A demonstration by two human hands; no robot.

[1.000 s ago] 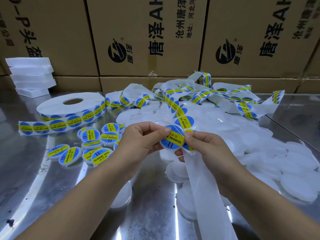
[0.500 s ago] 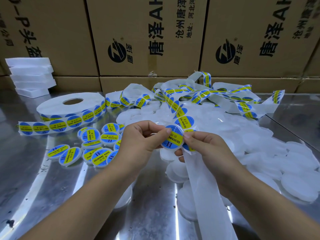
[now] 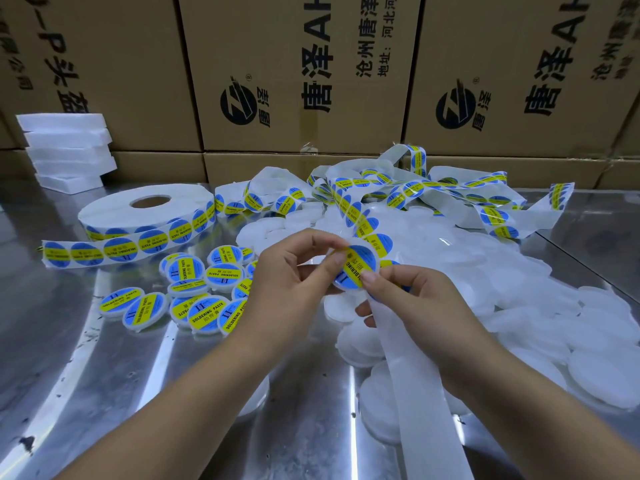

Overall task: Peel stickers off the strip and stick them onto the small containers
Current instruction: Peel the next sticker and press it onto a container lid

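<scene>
The left hand (image 3: pixel 294 282) pinches a small round container (image 3: pixel 352 271) by its left and top edge between thumb and fingertips, holding it tilted above the steel table (image 3: pixel 104 393). The right hand (image 3: pixel 422 306) sets its thumb tip on the lower right of the blue-and-yellow soldering-paste sticker (image 3: pixel 360 252) on the container's face. Its fingers curl round the sticker strip (image 3: pixel 408 375) (bare backing here), which passes just beneath the container, between the labelled containers (image 3: pixel 204 306) and the unlabelled white ones (image 3: pixel 519 289).
</scene>
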